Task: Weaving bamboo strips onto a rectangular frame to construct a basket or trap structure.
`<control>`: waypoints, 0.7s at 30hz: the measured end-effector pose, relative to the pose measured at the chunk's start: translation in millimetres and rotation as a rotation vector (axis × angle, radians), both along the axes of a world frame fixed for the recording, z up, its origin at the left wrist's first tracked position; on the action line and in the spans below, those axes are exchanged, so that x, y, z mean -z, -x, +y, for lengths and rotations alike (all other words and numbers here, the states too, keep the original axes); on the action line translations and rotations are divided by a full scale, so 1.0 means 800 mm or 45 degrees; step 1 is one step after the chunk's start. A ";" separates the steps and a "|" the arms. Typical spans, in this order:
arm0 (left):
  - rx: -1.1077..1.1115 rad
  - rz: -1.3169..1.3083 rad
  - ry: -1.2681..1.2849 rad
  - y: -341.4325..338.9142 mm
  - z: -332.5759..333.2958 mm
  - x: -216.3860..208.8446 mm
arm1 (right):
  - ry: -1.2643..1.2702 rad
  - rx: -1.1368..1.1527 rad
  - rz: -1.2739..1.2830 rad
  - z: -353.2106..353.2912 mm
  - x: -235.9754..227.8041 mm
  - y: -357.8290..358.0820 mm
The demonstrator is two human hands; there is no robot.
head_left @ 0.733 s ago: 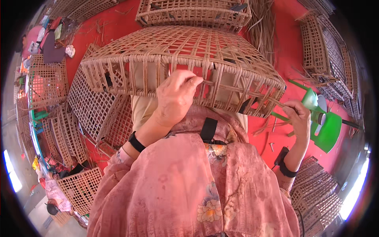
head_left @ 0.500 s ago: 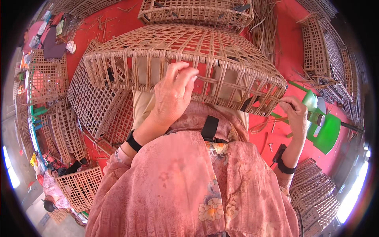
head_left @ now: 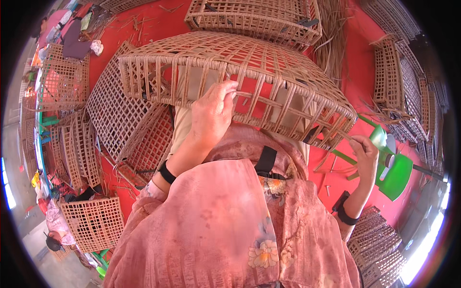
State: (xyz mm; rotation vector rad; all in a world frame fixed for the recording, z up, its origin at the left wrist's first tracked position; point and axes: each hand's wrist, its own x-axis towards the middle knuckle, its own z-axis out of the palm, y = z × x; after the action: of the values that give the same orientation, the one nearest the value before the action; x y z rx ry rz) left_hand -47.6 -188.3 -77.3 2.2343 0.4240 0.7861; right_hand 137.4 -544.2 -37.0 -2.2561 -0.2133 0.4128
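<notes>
An open-lattice woven basket [head_left: 192, 61] of brown cane lies across my lap, its slatted side facing me. A thin cane strand [head_left: 253, 97] runs crosswise through the upright slats. My left hand [head_left: 212, 111] is at the middle of this side, thumb and fingertips pinched on the strand. By the basket's right corner, my right hand [head_left: 366, 153] has its fingers closed around the strand's other end, just outside the last slats. Both wrists wear black bands.
Another woven basket [head_left: 254, 21] stands beyond mine, beside a bundle of loose cane strips [head_left: 331, 48]. Lattice panels [head_left: 117, 105] lean at left. A green chair [head_left: 398, 177] is at right. More baskets [head_left: 389, 77] are stacked far right, and another person [head_left: 60, 230] sits lower left.
The whole view has shifted, so the basket appears farther right and slightly lower. My left fingers have drawn closer together on the strand. My right hand remains by the right corner.
</notes>
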 end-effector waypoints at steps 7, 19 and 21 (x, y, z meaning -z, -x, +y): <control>-0.101 0.126 -0.346 0.006 0.012 0.001 | 0.029 -0.230 -0.183 0.006 0.014 -0.006; 0.133 0.274 -0.455 0.000 0.052 -0.010 | -0.067 -0.259 -0.115 0.001 0.026 -0.004; 0.216 0.310 -0.474 -0.005 0.064 -0.016 | -0.094 -0.223 -0.056 0.002 0.025 -0.002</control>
State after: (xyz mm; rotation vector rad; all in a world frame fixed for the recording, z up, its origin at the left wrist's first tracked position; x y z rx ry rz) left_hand -43.7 -137.4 -64.5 2.6873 0.2075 0.5375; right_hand 139.3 -542.8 -56.8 -2.1828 -0.4443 0.4404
